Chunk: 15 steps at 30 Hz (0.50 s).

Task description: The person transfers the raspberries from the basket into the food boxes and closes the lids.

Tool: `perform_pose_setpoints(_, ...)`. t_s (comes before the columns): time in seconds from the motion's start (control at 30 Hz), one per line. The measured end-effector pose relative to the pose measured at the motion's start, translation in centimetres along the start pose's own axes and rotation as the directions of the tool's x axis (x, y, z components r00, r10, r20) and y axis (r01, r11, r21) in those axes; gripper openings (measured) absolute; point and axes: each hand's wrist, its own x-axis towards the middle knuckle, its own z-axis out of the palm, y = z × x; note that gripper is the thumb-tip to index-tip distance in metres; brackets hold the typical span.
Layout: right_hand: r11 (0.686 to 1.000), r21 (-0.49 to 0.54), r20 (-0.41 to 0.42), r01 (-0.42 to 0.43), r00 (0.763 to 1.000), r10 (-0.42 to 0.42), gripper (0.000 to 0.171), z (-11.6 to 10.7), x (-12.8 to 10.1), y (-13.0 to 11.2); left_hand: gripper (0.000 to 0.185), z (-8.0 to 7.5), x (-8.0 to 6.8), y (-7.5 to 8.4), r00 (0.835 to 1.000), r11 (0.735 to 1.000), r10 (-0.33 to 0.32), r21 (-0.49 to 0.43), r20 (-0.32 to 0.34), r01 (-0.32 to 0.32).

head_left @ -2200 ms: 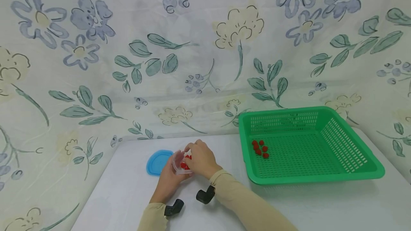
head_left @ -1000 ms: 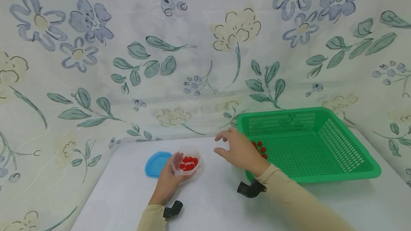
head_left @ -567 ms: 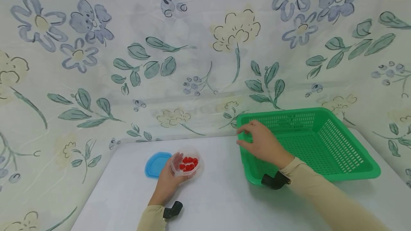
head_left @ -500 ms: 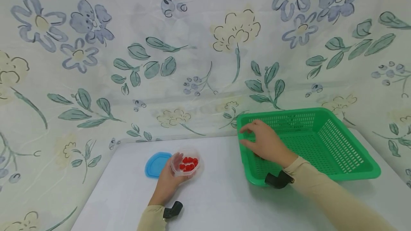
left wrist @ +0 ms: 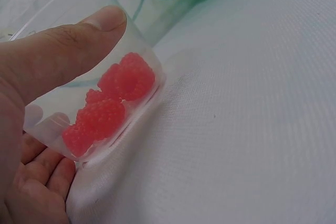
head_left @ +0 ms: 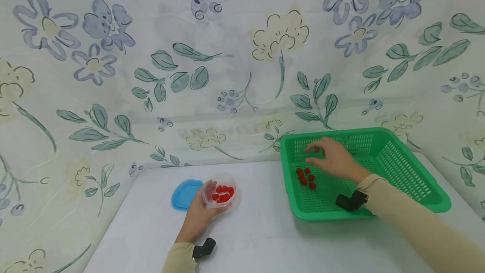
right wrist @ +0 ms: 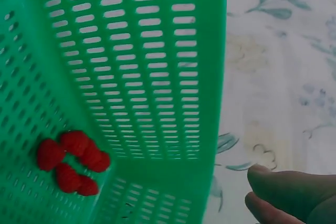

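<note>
My left hand grips a small clear plastic container tilted on the white table, thumb pressed on its wall. Several red raspberries lie inside it. My right hand hovers inside the green basket, fingers loosely spread and holding nothing. A small cluster of raspberries lies on the basket floor just left of and below that hand. In the right wrist view the same raspberries sit in the basket corner, and my fingertips show at the lower right.
A blue lid lies flat on the table just left of the container. A floral cloth hangs behind and beside the white table. The basket stands at the table's right side, near the back.
My right hand left the clear container, travelled right over the basket rim and now hangs above the raspberries inside. The left hand has kept hold of the container in the same spot.
</note>
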Motion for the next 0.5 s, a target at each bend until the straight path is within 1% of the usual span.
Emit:
perform_pose_setpoints(0.17, 1.000, -0.006, 0.040, 0.007, 0.999, -0.007, 0.027, -0.6, 0.1, 1.4, 0.092, 0.0, 0.0, 0.1, 1.000, 1.000, 0.007, -0.001, 0.003, -0.007)
perform_pose_setpoints(0.3, 0.999, -0.002, 0.078, 0.034, 0.996, -0.034, 0.026, -0.7, 0.3, 2.5, 0.092, 0.0, 0.0, 0.1, 1.000, 1.000, -0.001, -0.002, 0.000, 0.001)
perform_pose_setpoints(0.4, 0.999, 0.017, 0.146, 0.038, 0.989, -0.040, 0.026, -0.6, 0.4, 3.3, 0.093, 0.0, 0.1, 0.0, 1.000, 1.000, -0.007, -0.008, 0.001, 0.007)
perform_pose_setpoints(0.5, 0.999, 0.049, 0.238, 0.009, 0.971, -0.020, 0.027, -0.5, 0.6, 4.1, 0.093, 0.0, 0.1, 0.0, 1.000, 1.000, -0.009, -0.014, 0.000, 0.009)
